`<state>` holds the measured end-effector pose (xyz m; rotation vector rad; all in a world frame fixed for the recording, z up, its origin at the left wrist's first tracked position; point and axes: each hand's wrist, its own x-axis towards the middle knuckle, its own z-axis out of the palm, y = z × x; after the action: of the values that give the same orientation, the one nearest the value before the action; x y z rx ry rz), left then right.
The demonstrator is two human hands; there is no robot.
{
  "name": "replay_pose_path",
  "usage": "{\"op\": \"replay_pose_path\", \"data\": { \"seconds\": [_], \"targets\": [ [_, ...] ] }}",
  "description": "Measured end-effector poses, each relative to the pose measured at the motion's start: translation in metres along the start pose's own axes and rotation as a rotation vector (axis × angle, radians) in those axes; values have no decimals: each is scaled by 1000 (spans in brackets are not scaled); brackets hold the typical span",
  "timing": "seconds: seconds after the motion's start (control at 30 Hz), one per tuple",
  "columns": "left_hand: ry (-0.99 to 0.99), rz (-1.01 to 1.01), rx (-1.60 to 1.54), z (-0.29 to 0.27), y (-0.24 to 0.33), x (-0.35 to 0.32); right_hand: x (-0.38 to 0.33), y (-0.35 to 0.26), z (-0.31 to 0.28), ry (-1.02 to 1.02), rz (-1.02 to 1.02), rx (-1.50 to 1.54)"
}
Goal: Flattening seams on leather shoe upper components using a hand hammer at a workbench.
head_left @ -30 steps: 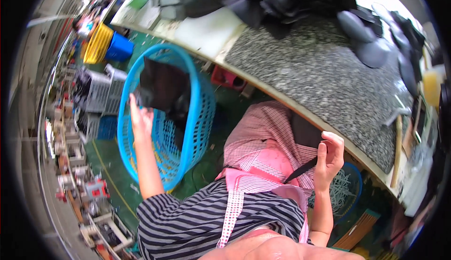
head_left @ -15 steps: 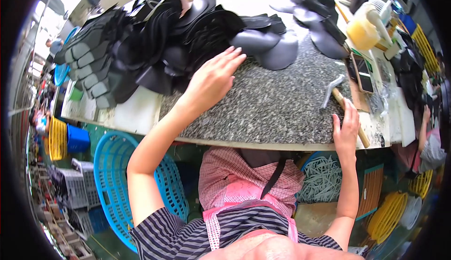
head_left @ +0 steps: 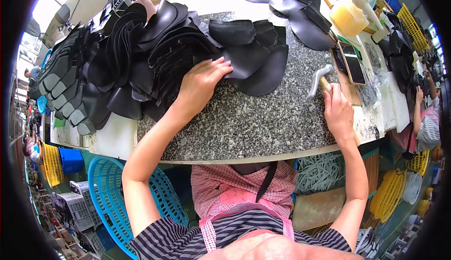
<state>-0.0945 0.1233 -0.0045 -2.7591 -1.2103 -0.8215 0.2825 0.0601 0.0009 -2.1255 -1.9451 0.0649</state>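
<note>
My left hand (head_left: 202,82) is at the near left edge of some overlapping black leather-like pieces (head_left: 263,74) with rounded ends. Its fingertips close on that edge, and the thumb is hidden. A big heap of similar black pieces (head_left: 164,53) spreads beyond and to the left of this hand. On the right, my right hand (head_left: 340,114) is wrapped around the wooden handle of a hammer (head_left: 324,82). The curved silver hammer head lies over the speckled stone slab (head_left: 244,124), pointing away from me.
A phone (head_left: 351,62) lies right of the hammer, below a yellowish tub (head_left: 350,15). More black pieces (head_left: 307,23) sit at the far right of the slab. Under the table edge stand a blue basket (head_left: 105,189) and a container of pale strips (head_left: 319,173). Another person (head_left: 427,119) is at far right.
The overlapping black pieces have come nearer to me along with my left hand. My right hand, earlier resting loosely by the hammer handle, now grips it. The whole view has shifted slightly.
</note>
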Motion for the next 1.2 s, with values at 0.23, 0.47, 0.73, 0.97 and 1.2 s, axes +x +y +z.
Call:
{"op": "replay_pose_path", "data": {
  "seconds": [0.23,0.47,0.73,0.97,1.2],
  "targets": [
    [14,-15,-132,2,-9,9,81,-56,9,-11,-80,795],
    [32,-8,-286,1,-17,4,180,-117,38,221,-204,574],
    [787,-558,-1470,-48,-38,40,218,-89,34,-8,-36,419],
    [-160,136,-159,2,63,-2,146,-79,-9,-182,170,956],
    [-444,111,-345,-41,125,-11,37,-51,-41,-178,-14,859]
  ]
}}
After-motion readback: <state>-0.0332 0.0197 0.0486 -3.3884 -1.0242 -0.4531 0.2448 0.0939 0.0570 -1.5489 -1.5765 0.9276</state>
